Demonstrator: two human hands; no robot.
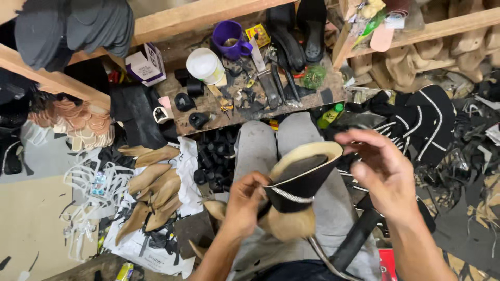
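Shoe upper (302, 179): black, with a silvery trim band and pale insole rim, mounted sole-up on a tan wooden last (289, 224); sits over the person's grey-trousered lap, centre of view.

Left hand (244, 204): forearm rising from the lower edge, fingers curled tight around the upper's left side and the last, gripping.

Right hand (383, 171): forearm entering from lower right, wrist bent, hand raised just right of the upper; fingers loosely bent, thumb and forefinger near the rim; whether they pinch anything cannot be told.

Workbench (208, 104): beyond the knees, carrying a purple mug (230, 39), a white tub (204, 65), tools.

Wooden lasts (153, 192): piled on the floor, left.
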